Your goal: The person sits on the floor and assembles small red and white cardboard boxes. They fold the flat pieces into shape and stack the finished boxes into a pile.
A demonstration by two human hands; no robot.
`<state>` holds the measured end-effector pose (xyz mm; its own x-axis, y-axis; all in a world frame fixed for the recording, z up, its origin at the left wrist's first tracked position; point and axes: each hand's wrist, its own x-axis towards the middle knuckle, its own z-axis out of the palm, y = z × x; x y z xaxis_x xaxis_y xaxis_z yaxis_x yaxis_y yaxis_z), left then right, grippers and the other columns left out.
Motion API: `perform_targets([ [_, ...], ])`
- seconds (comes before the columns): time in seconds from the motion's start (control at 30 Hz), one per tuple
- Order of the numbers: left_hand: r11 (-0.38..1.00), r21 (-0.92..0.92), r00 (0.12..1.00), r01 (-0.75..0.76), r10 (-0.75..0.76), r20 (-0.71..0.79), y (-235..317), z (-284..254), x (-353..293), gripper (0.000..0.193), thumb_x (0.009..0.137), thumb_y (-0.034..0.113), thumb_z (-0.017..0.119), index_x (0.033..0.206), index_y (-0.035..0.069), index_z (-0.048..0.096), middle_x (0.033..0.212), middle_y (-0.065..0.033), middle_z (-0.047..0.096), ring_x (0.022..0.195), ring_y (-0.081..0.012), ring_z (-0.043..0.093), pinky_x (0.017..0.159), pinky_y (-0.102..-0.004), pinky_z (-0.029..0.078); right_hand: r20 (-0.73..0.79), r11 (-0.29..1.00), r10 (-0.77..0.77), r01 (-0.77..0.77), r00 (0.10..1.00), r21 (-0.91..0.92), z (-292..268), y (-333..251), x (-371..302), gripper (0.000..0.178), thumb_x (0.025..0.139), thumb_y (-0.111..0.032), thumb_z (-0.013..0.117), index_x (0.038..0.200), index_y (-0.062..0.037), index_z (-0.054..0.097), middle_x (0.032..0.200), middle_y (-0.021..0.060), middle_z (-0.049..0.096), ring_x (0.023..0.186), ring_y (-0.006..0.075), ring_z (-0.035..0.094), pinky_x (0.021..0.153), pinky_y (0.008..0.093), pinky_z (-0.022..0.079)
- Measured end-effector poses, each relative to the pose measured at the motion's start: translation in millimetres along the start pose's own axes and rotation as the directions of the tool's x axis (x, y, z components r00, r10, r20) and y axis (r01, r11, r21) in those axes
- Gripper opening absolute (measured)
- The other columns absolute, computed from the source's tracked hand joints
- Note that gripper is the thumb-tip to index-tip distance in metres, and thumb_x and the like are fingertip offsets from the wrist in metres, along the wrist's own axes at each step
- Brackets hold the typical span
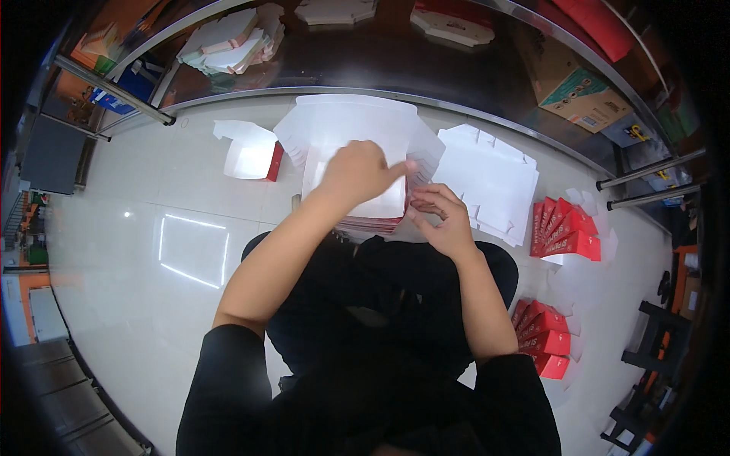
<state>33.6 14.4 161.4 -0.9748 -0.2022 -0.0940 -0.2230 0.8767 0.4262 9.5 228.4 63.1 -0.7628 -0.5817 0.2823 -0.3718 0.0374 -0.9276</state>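
The left hand (357,173) lies knuckles-up on a white unfolded carton blank (357,144), forefinger stretched right and pressing its edge, the other fingers curled; the right hand (441,216) pinches the edge of the red-edged stack (372,224) beneath, thumb against bent fingers. Both bare forearms reach forward from black sleeves, over dark-clothed knees. What the left palm covers is hidden. The blank lies on a glossy pale floor, straight ahead, beside another flat white blank (490,182), a half-folded white box (251,152) and folded red boxes (566,232), below a steel-edged dark counter (426,72)
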Motion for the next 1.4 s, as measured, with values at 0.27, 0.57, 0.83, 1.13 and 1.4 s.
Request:
perform_targets([
  [0.27,0.994,-0.060,0.814,0.090,-0.108,-0.570,-100.2,-6.8,-57.3,0.039,0.088,0.040,0.075,0.094,0.002,0.077,0.075,-0.0131,0.072,0.062,-0.0274,0.067,0.064,-0.0396,0.053,-0.079,0.881,0.472,-0.472,0.878,0.013,23.8,15.0,12.7,0.026,0.089,-0.022,0.076,0.097,0.0026,0.074,0.081,0.0125,0.074,0.065,0.0168,0.069,0.063,0.0300,0.053],
  [0.57,0.976,-0.156,0.917,0.154,-0.200,-0.344,-98.9,-1.4,-68.8,0.037,0.086,0.035,0.076,0.108,0.005,0.077,0.085,-0.0182,0.075,0.072,-0.0324,0.072,0.069,-0.0402,0.056,-0.175,0.824,0.508,-0.535,0.843,-0.187,26.7,-16.6,25.4,0.041,0.087,-0.029,0.076,0.103,0.0078,0.070,0.085,0.0211,0.073,0.077,0.0285,0.074,0.072,0.0375,0.057],
  [0.83,0.984,-0.161,0.907,0.078,-0.137,-0.399,-108.2,11.2,-68.7,0.033,0.086,0.032,0.074,0.100,0.003,0.076,0.078,-0.0217,0.070,0.070,-0.0361,0.069,0.069,-0.0424,0.055,-0.063,0.892,0.285,-0.288,0.957,-0.349,37.5,5.2,12.0,0.032,0.094,-0.016,0.069,0.110,0.0113,0.066,0.075,0.0147,0.070,0.052,0.0170,0.067,0.046,0.0284,0.053],
  [1.13,0.959,-0.262,0.901,0.110,-0.207,-0.380,-126.2,9.6,-53.3,0.045,0.092,0.039,0.070,0.073,-0.002,0.072,0.051,-0.0198,0.051,0.044,-0.0300,0.049,0.052,-0.0421,0.042,-0.100,0.800,0.404,-0.404,0.909,-0.443,34.4,-2.8,42.3,0.041,0.097,-0.033,0.061,0.097,0.0063,0.071,0.076,0.0274,0.066,0.071,0.0409,0.066,0.067,0.0474,0.049],
  [1.4,0.727,-0.605,0.806,0.325,-0.548,-0.225,-193.8,-10.7,-48.9,0.048,0.090,0.046,0.070,0.076,0.000,0.076,0.062,-0.0113,0.068,0.056,-0.0268,0.064,0.061,-0.0372,0.052,-0.184,0.828,0.536,-0.556,0.824,-0.077,17.0,-30.5,27.4,0.045,0.101,-0.040,0.061,0.115,0.0026,0.069,0.076,0.0115,0.070,0.055,0.0137,0.062,0.049,0.0271,0.047],
])
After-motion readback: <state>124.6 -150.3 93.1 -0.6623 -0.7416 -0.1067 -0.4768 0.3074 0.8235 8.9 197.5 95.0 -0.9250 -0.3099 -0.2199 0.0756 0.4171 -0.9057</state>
